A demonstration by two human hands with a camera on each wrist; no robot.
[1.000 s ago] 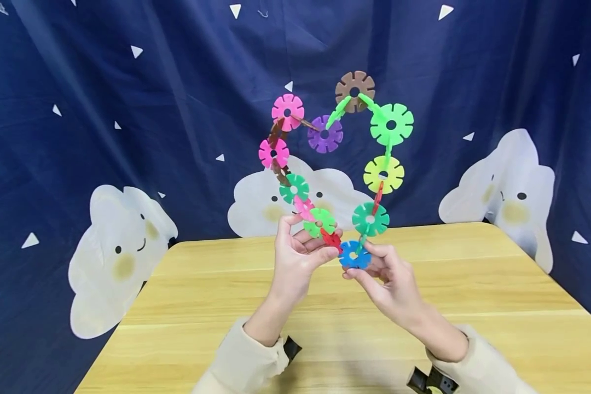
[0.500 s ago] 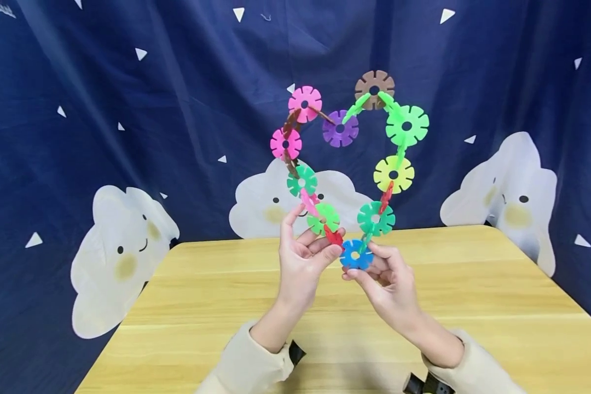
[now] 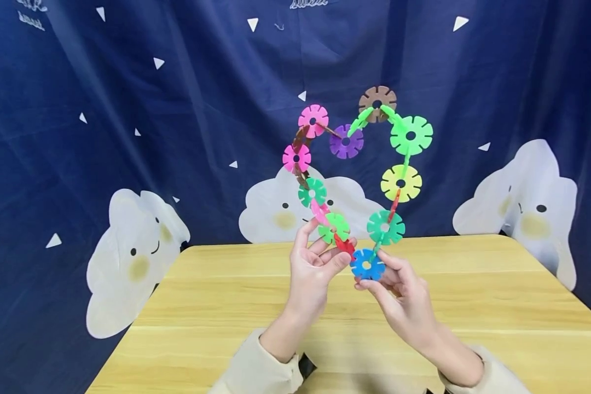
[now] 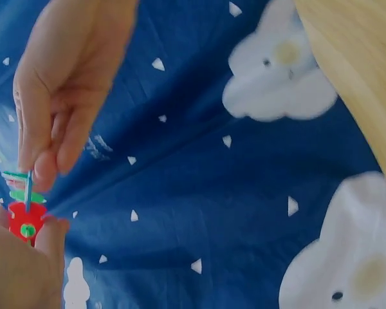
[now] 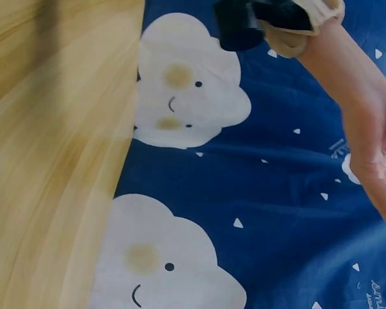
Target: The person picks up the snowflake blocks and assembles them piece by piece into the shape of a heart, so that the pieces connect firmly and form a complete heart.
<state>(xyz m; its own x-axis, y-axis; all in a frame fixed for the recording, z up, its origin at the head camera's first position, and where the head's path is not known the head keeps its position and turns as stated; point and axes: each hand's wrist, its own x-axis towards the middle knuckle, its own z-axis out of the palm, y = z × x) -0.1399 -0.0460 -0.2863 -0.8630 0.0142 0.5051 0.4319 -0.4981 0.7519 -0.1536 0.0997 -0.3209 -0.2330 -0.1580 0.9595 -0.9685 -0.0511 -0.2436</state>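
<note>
A chain of notched plastic snowflake discs is held upright above the table in a loop, roughly heart-shaped. A brown disc (image 3: 378,114) tops its right lobe, a purple disc (image 3: 346,142) lies in the dip and a pink disc (image 3: 313,116) tops the left lobe. At the bottom tip, my right hand (image 3: 411,301) pinches the blue disc (image 3: 366,265). My left hand (image 3: 311,279) pinches the red disc (image 3: 343,246) beside it, one finger reaching up near the light green disc (image 3: 336,229). In the left wrist view the red disc (image 4: 19,215) meets the blue one, seen edge-on.
The wooden table (image 3: 216,306) lies below both hands. Behind it hangs a dark blue curtain (image 3: 202,98) printed with clouds and white triangles. Black wrist devices sit at the sleeve cuffs, one black device (image 5: 238,26) showing in the right wrist view.
The chain's top has swung a little to the right. The whole scene has shifted slightly right and down in the head view. Both hands keep their grip on the same discs.
</note>
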